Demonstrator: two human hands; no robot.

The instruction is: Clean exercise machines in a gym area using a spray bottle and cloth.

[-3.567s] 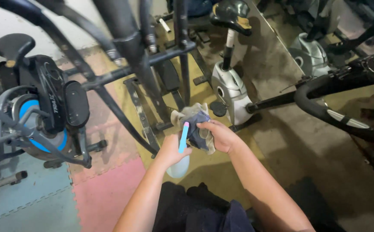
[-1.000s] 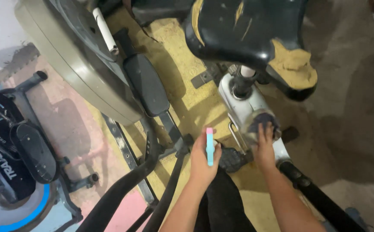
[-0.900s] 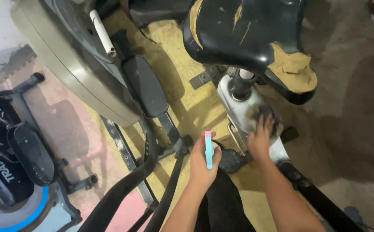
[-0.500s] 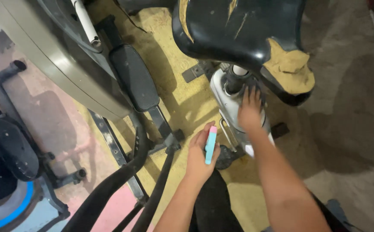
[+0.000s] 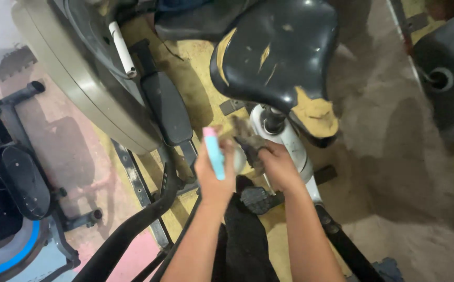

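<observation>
Since half a second ago the right hand (image 5: 279,166) has slid its clutched grey rag (image 5: 248,137) leftward off the exercise bike's white seat-post housing (image 5: 295,149), while the left hand (image 5: 214,175) stays clamped on the light-blue, pink-capped spray bottle (image 5: 215,154); the worn black saddle (image 5: 279,57) looks untouched.

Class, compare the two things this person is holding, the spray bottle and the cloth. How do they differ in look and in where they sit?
The spray bottle is smooth, light blue with a pink tip; the cloth is dark, rumpled and grimy. The bottle stands upright in the left hand; the cloth is bunched in the right hand by the white bike frame.
</observation>
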